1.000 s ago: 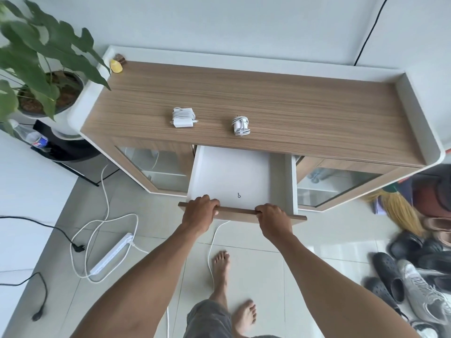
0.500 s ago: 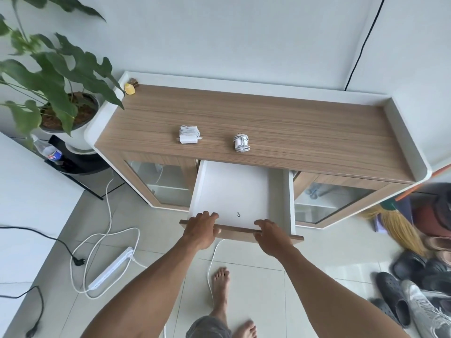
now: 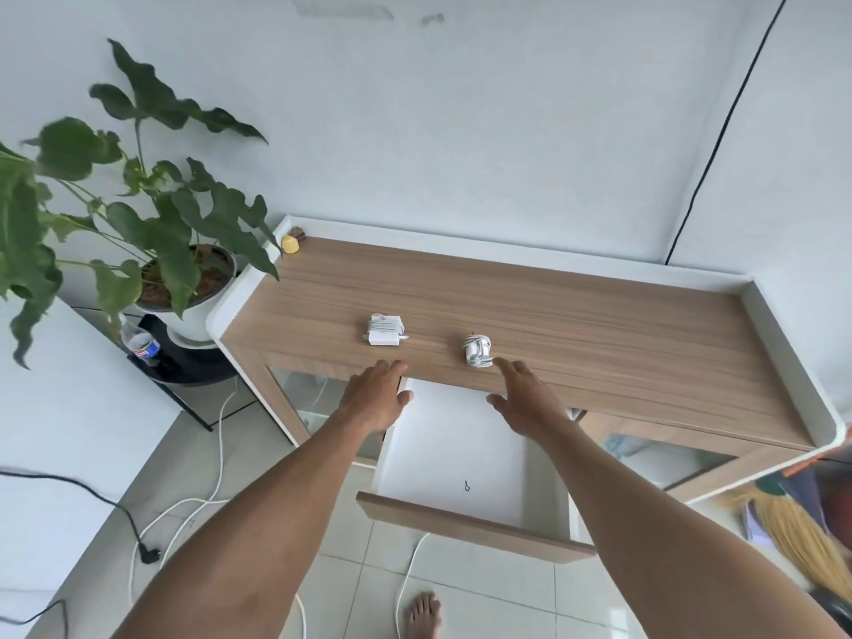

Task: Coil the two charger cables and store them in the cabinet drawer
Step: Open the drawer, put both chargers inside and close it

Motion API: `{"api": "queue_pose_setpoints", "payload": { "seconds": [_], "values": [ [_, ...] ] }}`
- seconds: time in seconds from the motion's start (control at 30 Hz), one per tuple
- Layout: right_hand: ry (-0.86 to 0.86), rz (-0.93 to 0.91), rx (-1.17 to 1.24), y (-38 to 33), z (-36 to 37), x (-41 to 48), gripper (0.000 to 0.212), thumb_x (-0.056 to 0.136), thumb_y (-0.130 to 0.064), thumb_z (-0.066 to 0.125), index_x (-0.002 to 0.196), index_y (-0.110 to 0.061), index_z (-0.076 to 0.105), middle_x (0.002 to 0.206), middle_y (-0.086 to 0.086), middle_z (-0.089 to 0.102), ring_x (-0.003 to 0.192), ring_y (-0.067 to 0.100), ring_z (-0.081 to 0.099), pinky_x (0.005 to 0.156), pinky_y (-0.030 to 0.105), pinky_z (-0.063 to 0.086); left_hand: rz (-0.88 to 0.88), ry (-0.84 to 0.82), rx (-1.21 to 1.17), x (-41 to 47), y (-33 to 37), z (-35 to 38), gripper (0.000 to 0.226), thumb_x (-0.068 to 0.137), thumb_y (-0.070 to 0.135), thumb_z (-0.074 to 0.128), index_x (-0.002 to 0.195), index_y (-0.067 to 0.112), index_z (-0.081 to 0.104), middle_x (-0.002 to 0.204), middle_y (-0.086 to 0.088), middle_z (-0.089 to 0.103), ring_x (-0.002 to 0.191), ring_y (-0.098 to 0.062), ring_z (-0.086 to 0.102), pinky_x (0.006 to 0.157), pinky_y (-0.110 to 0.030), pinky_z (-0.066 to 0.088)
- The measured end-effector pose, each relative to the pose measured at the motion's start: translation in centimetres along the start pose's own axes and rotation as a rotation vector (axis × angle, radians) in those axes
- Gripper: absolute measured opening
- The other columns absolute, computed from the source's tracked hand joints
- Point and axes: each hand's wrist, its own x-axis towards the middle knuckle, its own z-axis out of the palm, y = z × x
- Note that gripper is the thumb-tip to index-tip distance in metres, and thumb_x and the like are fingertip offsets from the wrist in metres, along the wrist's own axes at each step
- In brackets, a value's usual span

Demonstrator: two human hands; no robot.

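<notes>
Two coiled white chargers lie on the wooden cabinet top point(image 3: 576, 325). The left charger point(image 3: 385, 330) is a square adapter with its cable wrapped around it. The right charger point(image 3: 477, 350) is a smaller wound bundle. The drawer point(image 3: 465, 523) below stands pulled out, its white inside bare. My left hand point(image 3: 375, 396) is open at the cabinet's front edge, just below the left charger. My right hand point(image 3: 525, 401) is open too, its fingertips close beside the right charger, not touching it.
A potted plant point(image 3: 152, 214) stands left of the cabinet, with a plastic bottle point(image 3: 140, 345) by it. A small yellow object point(image 3: 289, 244) sits at the cabinet's back left corner. White and black cables point(image 3: 184, 514) lie on the tiled floor. A broom point(image 3: 793, 532) lies at the right.
Both hands let go of the drawer front and rose to the cabinet top, near the two chargers. The drawer stays pulled out. The camera tilted upward.
</notes>
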Motion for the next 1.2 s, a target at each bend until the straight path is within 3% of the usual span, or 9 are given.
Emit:
{"api": "queue_pose_setpoints", "payload": {
  "seconds": [0.27,0.43,0.83,0.97,1.2],
  "values": [
    [-0.050,0.141,0.053,-1.5,0.7,5.3,0.073,0.092,-0.035,0.058,0.149,-0.016,0.016,0.140,0.010,0.035,0.122,0.035,0.050,0.089,0.041,0.044,-0.093,0.006,-0.005,5.6,-2.9,-1.1,0.059,0.095,0.039,0.054,0.144,0.021,0.027,0.143,-0.011,0.038,0.125,-0.032,0.047,0.097,-0.046,0.045],
    [-0.057,0.231,0.126,-1.2,2.5,8.6,0.070,0.091,-0.030,0.061,0.145,-0.012,0.020,0.135,0.013,0.035,0.120,0.037,0.050,0.092,0.041,0.044,-0.186,0.030,-0.015,8.8,-3.9,-0.4,0.071,0.092,0.043,0.057,0.149,0.021,0.019,0.142,-0.013,0.033,0.126,-0.032,0.044,0.094,-0.045,0.045],
    [-0.082,0.226,0.062,0.0,5.4,13.0,0.090,0.084,-0.017,0.072,0.150,-0.017,0.011,0.144,0.014,0.021,0.126,0.036,0.046,0.094,0.040,0.046,-0.268,0.060,-0.052,14.1,-7.0,2.1,0.092,0.081,0.054,0.067,0.149,0.020,0.015,0.142,-0.013,0.027,0.125,-0.034,0.041,0.093,-0.048,0.046],
    [-0.029,0.169,0.043,0.0,5.1,13.5,0.079,0.086,-0.031,0.069,0.148,-0.023,0.020,0.139,0.012,0.028,0.116,0.033,0.053,0.080,0.038,0.049,-0.288,0.052,-0.073,15.0,-7.4,2.2,0.100,0.078,0.063,0.065,0.151,0.022,0.010,0.145,-0.013,0.024,0.127,-0.035,0.040,0.096,-0.049,0.046],
    [0.017,0.090,-0.002,-0.3,4.9,15.3,0.054,0.086,-0.032,0.068,0.133,-0.018,0.045,0.130,0.009,0.042,0.108,0.033,0.058,0.076,0.040,0.051,-0.303,0.038,-0.122,16.3,-6.8,1.8,0.100,0.079,0.064,0.063,0.152,0.025,0.008,0.142,-0.013,0.027,0.124,-0.034,0.046,0.089,-0.044,0.048]
  ]
}}
